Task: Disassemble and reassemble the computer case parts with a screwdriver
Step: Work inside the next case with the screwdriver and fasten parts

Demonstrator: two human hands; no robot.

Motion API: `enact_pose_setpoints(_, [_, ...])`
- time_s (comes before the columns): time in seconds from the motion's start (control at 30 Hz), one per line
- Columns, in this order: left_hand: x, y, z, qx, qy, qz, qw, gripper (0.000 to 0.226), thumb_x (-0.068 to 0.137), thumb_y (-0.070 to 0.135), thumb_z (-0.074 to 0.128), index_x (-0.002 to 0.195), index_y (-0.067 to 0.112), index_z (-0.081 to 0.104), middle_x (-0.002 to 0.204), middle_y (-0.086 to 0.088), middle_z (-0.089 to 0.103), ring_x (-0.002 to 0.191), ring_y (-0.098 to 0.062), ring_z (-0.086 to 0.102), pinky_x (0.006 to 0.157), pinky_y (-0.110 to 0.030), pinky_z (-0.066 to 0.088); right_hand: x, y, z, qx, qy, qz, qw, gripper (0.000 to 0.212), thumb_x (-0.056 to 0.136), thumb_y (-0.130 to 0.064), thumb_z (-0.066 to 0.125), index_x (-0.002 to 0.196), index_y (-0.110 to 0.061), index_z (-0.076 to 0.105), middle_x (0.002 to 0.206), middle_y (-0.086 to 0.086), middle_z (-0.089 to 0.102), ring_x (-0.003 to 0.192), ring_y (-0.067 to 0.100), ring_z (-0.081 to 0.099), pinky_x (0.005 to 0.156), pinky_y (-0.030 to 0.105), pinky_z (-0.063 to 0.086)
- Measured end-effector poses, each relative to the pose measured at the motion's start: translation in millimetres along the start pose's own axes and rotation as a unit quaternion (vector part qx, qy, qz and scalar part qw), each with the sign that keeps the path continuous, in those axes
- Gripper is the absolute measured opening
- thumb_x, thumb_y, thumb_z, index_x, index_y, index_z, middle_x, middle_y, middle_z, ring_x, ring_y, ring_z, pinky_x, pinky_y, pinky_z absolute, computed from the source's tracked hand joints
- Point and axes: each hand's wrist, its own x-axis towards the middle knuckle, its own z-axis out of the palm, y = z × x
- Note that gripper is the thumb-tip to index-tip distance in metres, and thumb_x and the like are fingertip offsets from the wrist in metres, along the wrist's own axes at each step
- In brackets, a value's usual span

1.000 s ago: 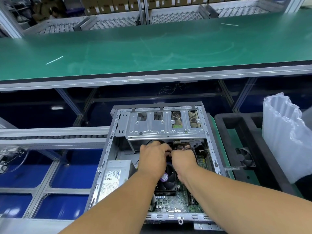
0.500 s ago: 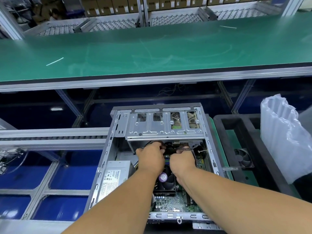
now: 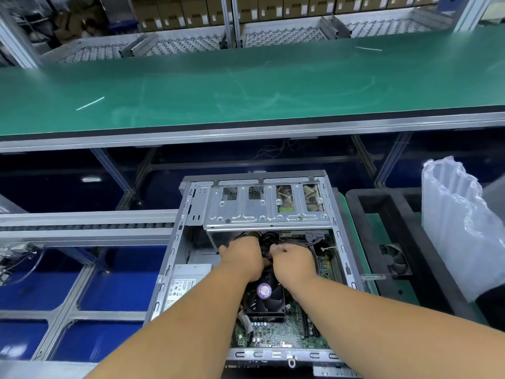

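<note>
Two hands work deep in the open computer case [image 3: 338, 242], which lies on the station under the green bench. The left hand [image 3: 241, 255] and right hand [image 3: 293, 259] curl around dark cables [image 3: 269, 239] below the drive cage [image 3: 266, 206]. The cables look soft and thin, probably better pulled at the plug. The black tray [image 3: 355, 203] holds a small fan [image 3: 395, 258].

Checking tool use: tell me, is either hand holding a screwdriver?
No: left hand and right hand work among cables inside the computer case, no screwdriver visible.
</note>
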Motion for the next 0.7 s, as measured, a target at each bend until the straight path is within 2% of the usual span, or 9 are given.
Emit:
enact_pose_setpoints(0.07, [3.0,-0.9,-4.6,0.016,-0.011,0.012,1.000,0.030,0.094,0.052,0.060,0.098,0.023,0.053,0.099,-0.001,0.060,0.111,-0.029,0.055,0.098,-0.048,0.033,0.0,-0.5,0.4,0.003,0.009,0.004,1.000,0.029,0.099,-0.026,0.061,0.079,-0.014,0.078,0.072,0.002,0.072,0.062,0.016,0.054,0.057,0.026,0.039])
enact_pose_setpoints(0.1, [3.4,-1.2,-6.0,0.012,-0.018,0.014,1.000,0.029,0.096,0.052,0.056,0.093,0.023,0.052,0.094,0.001,0.056,0.109,-0.028,0.056,0.099,-0.049,0.032,-1.3,-1.1,0.5,0.004,0.012,0.010,1.000,0.034,0.097,-0.023,0.061,0.066,-0.020,0.075,0.060,-0.005,0.066,0.056,0.015,0.047,0.051,0.024,0.035])
enact_pose_setpoints(0.17, [3.7,-0.6,-7.9,0.008,-0.023,0.015,1.000,0.029,0.099,0.048,0.051,0.083,0.023,0.049,0.090,0.003,0.052,0.107,-0.027,0.056,0.101,-0.050,0.031,-0.5,-1.4,1.1,-0.010,0.017,0.028,0.999,0.049,0.091,-0.018,0.061,0.042,-0.021,0.053,0.040,-0.011,0.043,0.049,0.013,0.033,0.043,0.024,0.024])
enact_pose_setpoints(0.27, [4.0,0.0,-8.5,0.014,-0.025,0.019,0.999,0.031,0.101,0.043,0.048,0.077,0.024,0.046,0.088,0.004,0.053,0.102,-0.026,0.056,0.105,-0.053,0.027,-1.2,-4.8,2.5,-0.043,0.017,0.031,0.998,0.046,0.087,-0.017,0.061,0.049,-0.020,0.035,0.049,-0.008,0.037,0.051,0.014,0.032,0.043,0.026,0.023])
enact_pose_setpoints(0.43, [5.5,0.7,-16.9,-0.034,-0.062,0.001,0.997,0.027,0.091,0.044,0.053,0.076,0.023,0.048,0.088,0.003,0.054,0.097,-0.027,0.051,0.103,-0.054,0.025,1.8,-5.4,1.2,-0.065,0.009,0.039,0.997,0.041,0.090,-0.015,0.058,0.054,-0.019,0.037,0.058,-0.003,0.041,0.060,0.018,0.039,0.055,0.029,0.029])
enact_pose_setpoints(0.5, [5.4,1.2,-19.1,-0.048,-0.079,-0.004,0.996,0.031,0.088,0.051,0.054,0.077,0.023,0.049,0.093,0.001,0.056,0.100,-0.028,0.051,0.108,-0.058,0.023,3.8,-7.8,-2.0,-0.159,-0.019,0.028,0.987,0.038,0.097,-0.021,0.051,0.061,-0.024,0.041,0.066,-0.004,0.044,0.074,0.020,0.046,0.068,0.027,0.036])
enact_pose_setpoints(0.57, [5.6,2.1,-19.7,-0.035,-0.076,0.001,0.996,0.037,0.090,0.058,0.054,0.077,0.024,0.048,0.093,0.001,0.057,0.104,-0.028,0.053,0.110,-0.060,0.021,4.6,-11.6,-4.9,-0.196,-0.029,0.019,0.980,0.035,0.101,-0.026,0.047,0.066,-0.027,0.042,0.076,-0.002,0.050,0.085,0.021,0.048,0.076,0.027,0.037])
enact_pose_setpoints(0.63, [5.0,3.2,-20.3,0.001,-0.068,0.014,0.998,0.039,0.096,0.059,0.052,0.077,0.024,0.047,0.086,0.003,0.055,0.107,-0.029,0.055,0.113,-0.063,0.018,3.5,-11.4,-4.0,-0.192,-0.032,0.017,0.981,0.035,0.100,-0.026,0.049,0.066,-0.026,0.044,0.084,0.001,0.055,0.085,0.021,0.049,0.076,0.027,0.038])
enact_pose_setpoints(0.7, [4.4,5.1,-20.7,0.035,-0.066,0.027,0.997,0.034,0.100,0.051,0.051,0.080,0.023,0.047,0.081,0.004,0.051,0.109,-0.029,0.056,0.114,-0.065,0.015,0.8,-9.1,-1.9,-0.142,-0.002,0.022,0.990,0.039,0.097,-0.022,0.053,0.060,-0.023,0.042,0.072,-0.001,0.052,0.071,0.020,0.046,0.065,0.027,0.037])
